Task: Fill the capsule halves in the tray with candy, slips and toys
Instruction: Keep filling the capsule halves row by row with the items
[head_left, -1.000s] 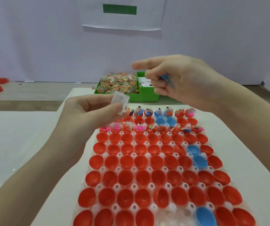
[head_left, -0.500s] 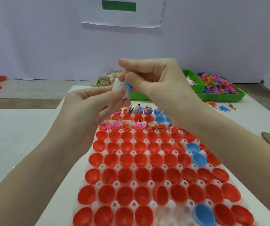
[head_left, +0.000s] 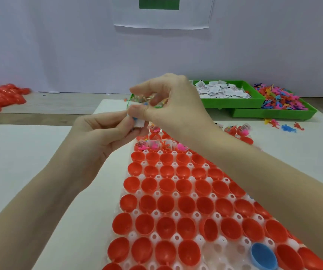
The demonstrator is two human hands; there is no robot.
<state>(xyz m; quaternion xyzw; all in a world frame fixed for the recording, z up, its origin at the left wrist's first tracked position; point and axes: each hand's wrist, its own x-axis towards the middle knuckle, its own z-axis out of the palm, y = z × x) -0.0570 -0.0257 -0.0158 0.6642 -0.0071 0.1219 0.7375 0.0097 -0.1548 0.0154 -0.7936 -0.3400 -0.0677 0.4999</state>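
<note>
While both forearms are raised above the far end of the tray (head_left: 173,214), the two hands are brought together at the middle of the view. Left hand (head_left: 102,131): held palm inward, fingers curled, a white slip (head_left: 138,123) and a small blue toy (head_left: 135,119) pinched between thumb and fingers. Right hand (head_left: 173,106): arched over the left from the right side, thumb tip and curled fingers closed on the same small bundle; index finger extended forward above it. Exactly how the slip and the blue toy are shared between the two hands cannot be told.

Tray: white, perforated, laid on the white table (head_left: 20,156); its rows are occupied by red capsule halves (head_left: 165,203), open side up, with one blue capsule half (head_left: 264,256) seated near the front right. Filled halves (head_left: 156,146) are found in the farthest rows, just beneath the hands.

Supplies beyond the tray: green bin of slips (head_left: 227,101); green bin of toys (head_left: 273,112) beside it to the right; wrapped candy (head_left: 147,98) partly hidden behind the right hand. Loose toys (head_left: 285,127) are scattered on the table near the bins. Red pile (head_left: 0,98) at far left.
</note>
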